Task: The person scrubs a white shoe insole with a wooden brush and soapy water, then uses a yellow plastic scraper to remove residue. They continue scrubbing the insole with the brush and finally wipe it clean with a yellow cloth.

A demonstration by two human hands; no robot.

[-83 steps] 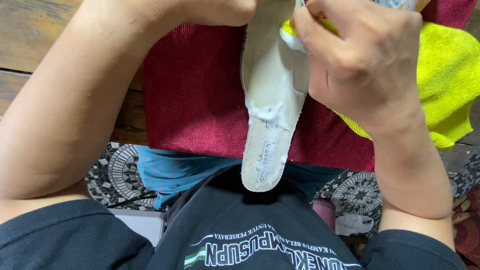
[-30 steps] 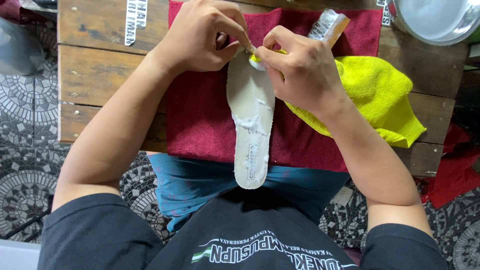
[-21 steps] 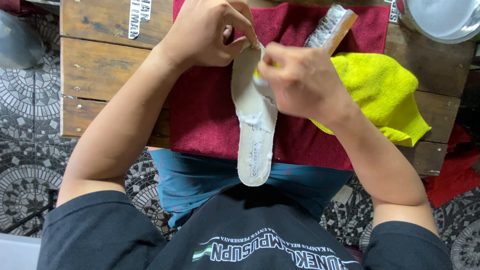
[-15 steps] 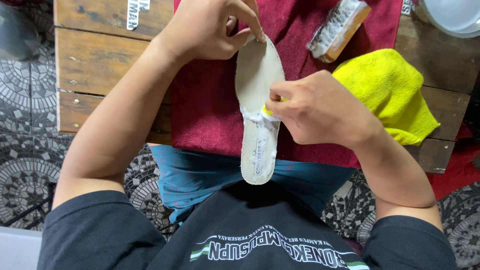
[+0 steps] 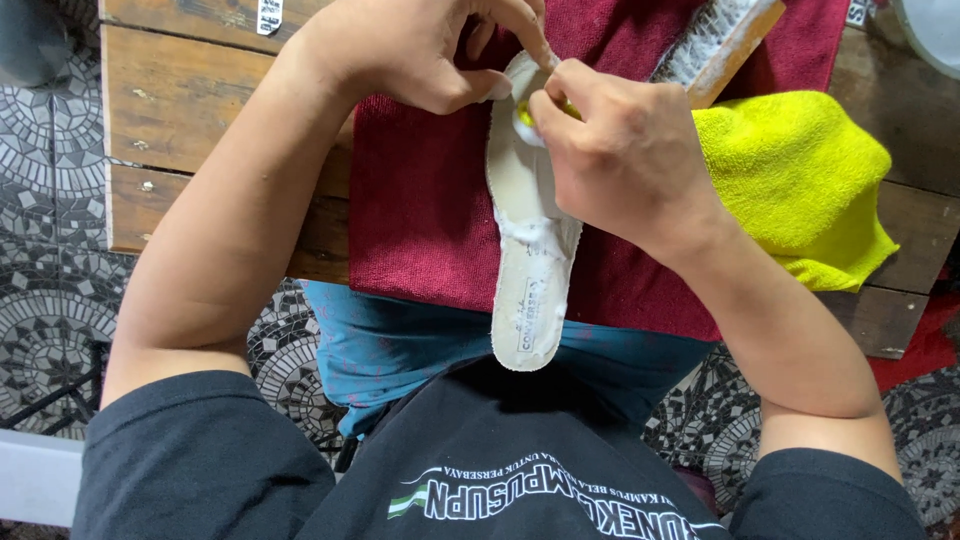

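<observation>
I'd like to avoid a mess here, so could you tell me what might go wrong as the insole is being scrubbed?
The left hand pinches only the top end of the white insole, so its free end, hanging past the table edge, may flex or slip. White foam on the insole could drip onto the red towel or the lap. The right hand presses a small yellow piece that might slide off.

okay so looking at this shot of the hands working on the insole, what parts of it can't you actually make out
Head view only:
- Top end of the insole: covered by the left hand and right hand.
- Small yellow thing under the right fingers: mostly hidden, kind unclear.
- Brush: cut off by the top edge.
- Pale bowl: cut off at the top right corner.
- Yellow cloth: near edge hidden behind the right wrist.
</observation>
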